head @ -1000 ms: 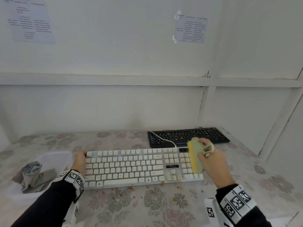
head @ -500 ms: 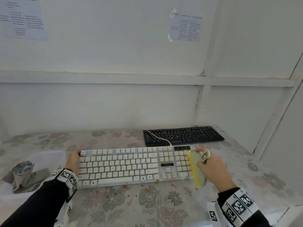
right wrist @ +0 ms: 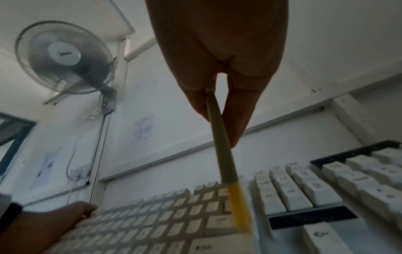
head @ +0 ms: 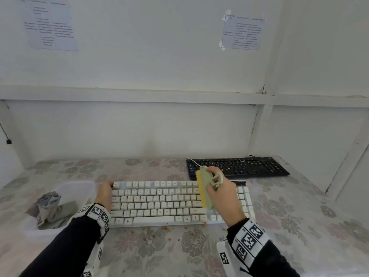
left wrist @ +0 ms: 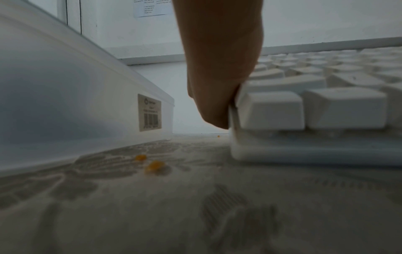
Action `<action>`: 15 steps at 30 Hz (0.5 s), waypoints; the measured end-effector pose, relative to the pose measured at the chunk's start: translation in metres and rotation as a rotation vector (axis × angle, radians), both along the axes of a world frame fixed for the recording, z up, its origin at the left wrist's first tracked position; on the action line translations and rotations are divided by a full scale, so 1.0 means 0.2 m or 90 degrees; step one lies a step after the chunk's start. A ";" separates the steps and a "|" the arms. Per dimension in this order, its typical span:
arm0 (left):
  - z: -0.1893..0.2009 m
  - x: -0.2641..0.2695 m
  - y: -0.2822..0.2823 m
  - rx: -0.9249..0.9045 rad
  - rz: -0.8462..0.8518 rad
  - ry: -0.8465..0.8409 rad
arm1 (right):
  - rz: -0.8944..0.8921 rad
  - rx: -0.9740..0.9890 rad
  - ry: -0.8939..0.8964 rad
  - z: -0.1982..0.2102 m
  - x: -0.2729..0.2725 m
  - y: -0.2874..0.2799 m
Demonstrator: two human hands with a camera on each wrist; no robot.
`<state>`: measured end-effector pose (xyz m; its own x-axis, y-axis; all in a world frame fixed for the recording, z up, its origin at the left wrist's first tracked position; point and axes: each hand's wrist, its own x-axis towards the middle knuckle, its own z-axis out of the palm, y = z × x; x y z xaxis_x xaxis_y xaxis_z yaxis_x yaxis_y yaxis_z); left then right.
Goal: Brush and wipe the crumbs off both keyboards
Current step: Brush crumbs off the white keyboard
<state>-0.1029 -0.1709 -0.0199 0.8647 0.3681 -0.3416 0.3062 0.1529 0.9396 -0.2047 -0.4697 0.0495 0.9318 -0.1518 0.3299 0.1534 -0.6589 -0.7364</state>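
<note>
while the left hand [head: 105,193] grips the white keyboard's [head: 159,202] left end, fingers curled over its edge, the right hand [head: 223,198] pinches the green brush [head: 205,188], yellow bristles on the keys right of centre. half a second ago the brush was at the numpad edge. crumbs [head: 165,228] dot the floral tablecloth [head: 289,212]; the black keyboard [head: 239,166] lies behind.

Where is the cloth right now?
In the head view, the cloth lies crumpled in the clear bin at the table's left, beside the left hand.
</note>
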 end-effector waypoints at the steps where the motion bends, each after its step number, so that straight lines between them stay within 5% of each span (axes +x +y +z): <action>1: 0.00 0.00 0.00 -0.004 0.002 0.001 | -0.001 -0.010 0.013 -0.01 0.00 0.00; 10: -0.01 0.00 0.02 -0.014 0.002 0.008 | 0.025 -0.056 0.135 0.00 -0.10 0.00; 15: 0.01 -0.01 0.02 -0.008 -0.001 0.011 | 0.025 0.020 0.040 0.09 -0.01 0.10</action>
